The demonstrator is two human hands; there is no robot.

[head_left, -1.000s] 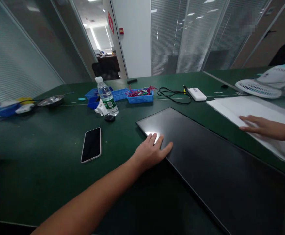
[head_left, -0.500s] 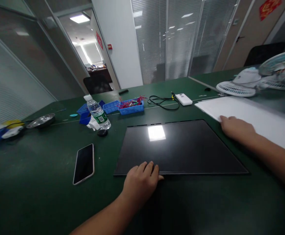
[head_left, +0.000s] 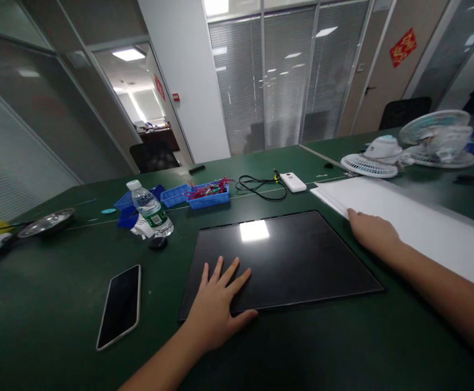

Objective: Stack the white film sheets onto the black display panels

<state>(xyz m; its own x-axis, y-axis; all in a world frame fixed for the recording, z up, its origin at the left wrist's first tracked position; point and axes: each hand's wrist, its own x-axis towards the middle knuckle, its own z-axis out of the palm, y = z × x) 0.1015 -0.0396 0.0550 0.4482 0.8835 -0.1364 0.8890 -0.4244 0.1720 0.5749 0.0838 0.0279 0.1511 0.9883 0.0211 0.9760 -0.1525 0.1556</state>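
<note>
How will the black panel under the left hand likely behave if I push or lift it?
The black panel is probably stiff, since its edges run straight. Its glossy face, showing a bright reflection, may feel slippery beneath the spread left hand. Being broad and thin-looking, it could be fragile if lifted by one corner.

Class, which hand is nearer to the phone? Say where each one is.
Left. The left hand is right of the phone, partly over the screen; the right hand is much farther right, at the edge of the white sheets.
</note>
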